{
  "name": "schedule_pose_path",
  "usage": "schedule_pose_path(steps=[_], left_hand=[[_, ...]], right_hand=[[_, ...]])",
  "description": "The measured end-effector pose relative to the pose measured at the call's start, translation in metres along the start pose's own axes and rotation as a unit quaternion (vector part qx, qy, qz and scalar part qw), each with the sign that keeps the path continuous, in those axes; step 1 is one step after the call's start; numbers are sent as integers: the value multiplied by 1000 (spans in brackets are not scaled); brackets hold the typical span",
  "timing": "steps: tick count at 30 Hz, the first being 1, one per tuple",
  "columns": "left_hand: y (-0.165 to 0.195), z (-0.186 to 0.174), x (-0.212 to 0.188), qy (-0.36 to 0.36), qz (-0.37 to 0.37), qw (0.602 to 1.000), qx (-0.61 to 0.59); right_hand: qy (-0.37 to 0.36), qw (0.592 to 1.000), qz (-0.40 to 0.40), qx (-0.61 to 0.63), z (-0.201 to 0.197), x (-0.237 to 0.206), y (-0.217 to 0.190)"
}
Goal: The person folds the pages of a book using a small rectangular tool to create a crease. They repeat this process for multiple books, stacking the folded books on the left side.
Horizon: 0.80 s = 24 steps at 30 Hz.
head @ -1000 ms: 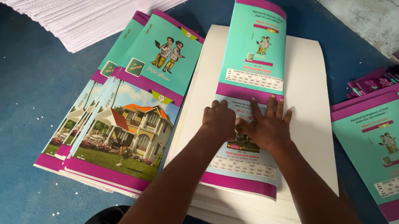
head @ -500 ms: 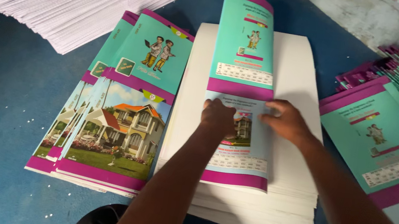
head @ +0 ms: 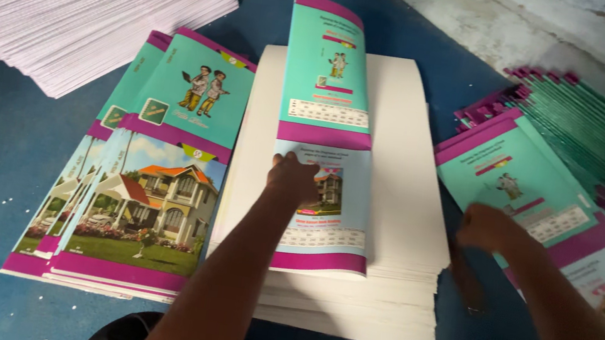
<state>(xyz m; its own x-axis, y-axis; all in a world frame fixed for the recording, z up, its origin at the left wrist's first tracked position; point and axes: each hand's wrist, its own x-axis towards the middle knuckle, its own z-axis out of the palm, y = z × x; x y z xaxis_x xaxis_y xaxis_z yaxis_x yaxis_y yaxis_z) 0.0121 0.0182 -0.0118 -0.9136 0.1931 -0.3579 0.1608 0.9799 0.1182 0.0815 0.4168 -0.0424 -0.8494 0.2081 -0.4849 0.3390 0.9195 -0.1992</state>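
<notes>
My left hand (head: 292, 179) is pressing flat on the folded cover (head: 321, 196); my right hand (head: 488, 227) is hovering loosely curled, holding nothing, over the cover stack (head: 542, 186).

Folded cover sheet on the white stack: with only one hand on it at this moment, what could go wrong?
The cover sheet is pinned only by the left hand; its far half curls up and could spring open or slide off square on the white paper stack. The right hand reaches blurred over the fanned covers at the right, so it might drag several covers at once.
</notes>
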Motion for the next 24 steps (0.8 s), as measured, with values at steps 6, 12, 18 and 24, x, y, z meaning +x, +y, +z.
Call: schedule_pose_path(steps=[6,12,18,24], left_hand=[[-1,-3,-6,-13,-5,1000,-15],[-1,-2,-14,-5,6,1000,-14],[-1,0,-16,-9,-1,1000,-3],[0,-1,-15,-10,-2,1000,-6]], right_hand=[[-113,990,79,19,16,-45,7],[-109,992,44,37,28,-37,21],[-18,974,116,193,29,-25,33],[161,984,-18,73,12,-30,10]])
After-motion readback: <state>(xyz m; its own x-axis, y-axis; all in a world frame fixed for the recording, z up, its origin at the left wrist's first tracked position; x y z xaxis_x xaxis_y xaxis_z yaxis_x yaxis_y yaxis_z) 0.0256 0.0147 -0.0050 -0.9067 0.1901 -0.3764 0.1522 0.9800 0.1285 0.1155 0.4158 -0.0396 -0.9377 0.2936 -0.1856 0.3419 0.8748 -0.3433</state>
